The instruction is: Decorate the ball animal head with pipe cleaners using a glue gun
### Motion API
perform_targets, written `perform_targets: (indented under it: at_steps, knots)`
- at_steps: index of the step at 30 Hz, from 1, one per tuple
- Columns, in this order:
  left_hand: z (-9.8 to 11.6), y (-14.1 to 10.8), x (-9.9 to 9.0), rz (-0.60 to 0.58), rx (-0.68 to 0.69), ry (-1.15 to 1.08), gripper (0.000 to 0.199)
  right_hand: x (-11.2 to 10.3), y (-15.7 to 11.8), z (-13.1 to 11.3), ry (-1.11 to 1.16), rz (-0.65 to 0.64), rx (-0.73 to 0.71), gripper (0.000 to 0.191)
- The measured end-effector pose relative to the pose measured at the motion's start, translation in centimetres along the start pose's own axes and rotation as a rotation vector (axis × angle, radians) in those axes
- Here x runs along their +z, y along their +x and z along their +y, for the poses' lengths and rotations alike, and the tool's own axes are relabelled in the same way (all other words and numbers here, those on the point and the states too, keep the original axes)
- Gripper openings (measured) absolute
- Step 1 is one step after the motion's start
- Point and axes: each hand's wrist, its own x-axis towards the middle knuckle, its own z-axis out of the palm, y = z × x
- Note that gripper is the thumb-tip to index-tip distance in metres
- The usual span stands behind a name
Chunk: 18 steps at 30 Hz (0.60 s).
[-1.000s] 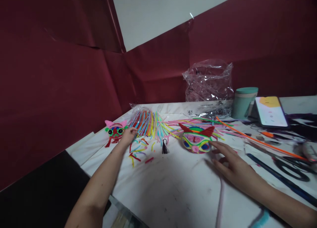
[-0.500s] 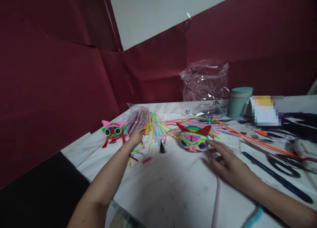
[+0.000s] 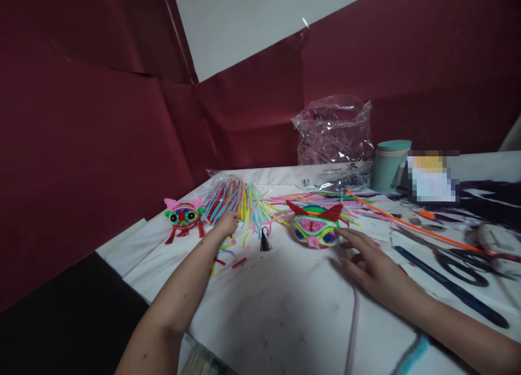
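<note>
My left hand (image 3: 228,223) reaches over the near edge of a fan of coloured pipe cleaners (image 3: 248,204); its fingers are bent and mostly hidden, so what they touch does not show. Fingers slightly spread, my right hand (image 3: 364,255) rests beside the right side of a colourful animal face (image 3: 315,228) with red ears, its fingertips at the edge. A second face (image 3: 183,217), with pink ears and red tassels, lies left of my left hand. Between the hands is a black tassel (image 3: 265,240). Short pipe cleaner scraps (image 3: 239,262) lie nearer me.
A clear plastic bag (image 3: 334,133) and a green lidded cup (image 3: 391,166) stand at the back. On the right lie black scissors (image 3: 459,266), a dark blue long tool (image 3: 451,285) and an orange pipe cleaner (image 3: 419,231). A purple strip (image 3: 353,331) lies in front.
My left hand has shifted slightly right relative to the pipe cleaners. The whole view has moved a little; my right hand stays beside the red-eared face.
</note>
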Motion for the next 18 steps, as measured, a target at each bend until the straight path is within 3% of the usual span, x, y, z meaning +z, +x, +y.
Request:
perform_targets:
  at_steps: [3, 18]
  knots:
    - [-0.44, 0.25, -0.05, -0.043, 0.011, 0.010, 0.030, 0.01, 0.10, -0.13, 0.002, 0.009, -0.007, 0.044]
    - [-1.13, 0.40, -0.30, -0.039, -0.023, 0.112, 0.033, -0.29, 0.16, -0.66, 0.024, -0.003, -0.018, 0.045]
